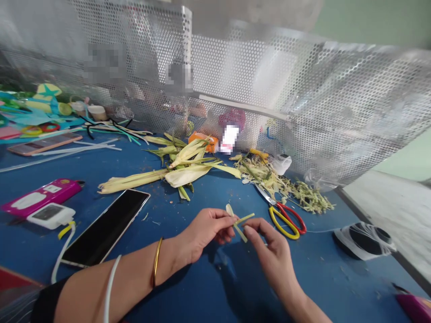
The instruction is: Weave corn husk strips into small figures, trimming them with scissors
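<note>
Thin pale-green strips of corn husk cross each other, with a small rounded tip sticking up, between my two hands. My left hand pinches them where they cross, thumb against fingers. Right beside the lower strip end, my right hand has its thumb and forefinger drawn together at the strips; what lies between those fingers is hidden. Scissors with one red and one yellow handle lie just beyond my right hand. A spool of white thread rests farther right, its thread running left toward the scissors.
Whole corn husks lie at mid-table, with husk scraps to their right. A black-screened phone and a magenta device are at left. Craft pieces fill the far left. A perforated metal screen borders the back.
</note>
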Available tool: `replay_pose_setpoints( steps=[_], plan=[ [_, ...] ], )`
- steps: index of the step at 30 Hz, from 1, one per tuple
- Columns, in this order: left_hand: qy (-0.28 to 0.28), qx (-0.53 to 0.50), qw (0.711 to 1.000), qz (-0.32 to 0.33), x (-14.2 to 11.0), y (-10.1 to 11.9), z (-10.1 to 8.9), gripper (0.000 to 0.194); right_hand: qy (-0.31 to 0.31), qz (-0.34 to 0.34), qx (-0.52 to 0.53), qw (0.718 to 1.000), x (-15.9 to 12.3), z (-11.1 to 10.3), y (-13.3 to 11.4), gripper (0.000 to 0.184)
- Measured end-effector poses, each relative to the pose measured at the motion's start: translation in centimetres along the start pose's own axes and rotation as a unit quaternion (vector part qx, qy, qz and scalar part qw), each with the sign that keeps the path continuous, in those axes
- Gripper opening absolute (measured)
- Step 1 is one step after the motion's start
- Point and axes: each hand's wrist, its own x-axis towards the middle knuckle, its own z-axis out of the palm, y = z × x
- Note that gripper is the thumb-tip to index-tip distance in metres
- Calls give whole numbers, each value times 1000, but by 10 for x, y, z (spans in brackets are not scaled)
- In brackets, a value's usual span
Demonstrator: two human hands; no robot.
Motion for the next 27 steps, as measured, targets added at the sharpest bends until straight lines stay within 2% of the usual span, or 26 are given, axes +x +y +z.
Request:
replay_pose_setpoints(
  steps=[2,4,8,11,17,22,25,27],
  plan=[
    [-9,44,999,9,-1,0,0,32,62,26,32,997,4,0,2,27],
    [-31,101,994,18,-2,-2,1,32,84,20,25,996,6,0,3,29],
    [-61,210,975,39,-3,-8,1,30,-24,4,39,999,3,4,-2,15],
    [-64,252,965,45,-3,-12,1,26,-32,23,54,998,-2,8,-6,18],
    [-116,232,965,47,-4,-8,0,29,35,62,64,995,-1,11,-1,23],
    [-90,179,980,7,-5,-2,1,24,12,99,111,989,7,4,-2,29],
    [-73,143,987,18,-4,1,1,32,7,100,118,988,10,-5,-3,35],
    [-62,128,990,23,-3,2,0,38,-27,96,103,990,11,-8,-4,35]
  ],
)
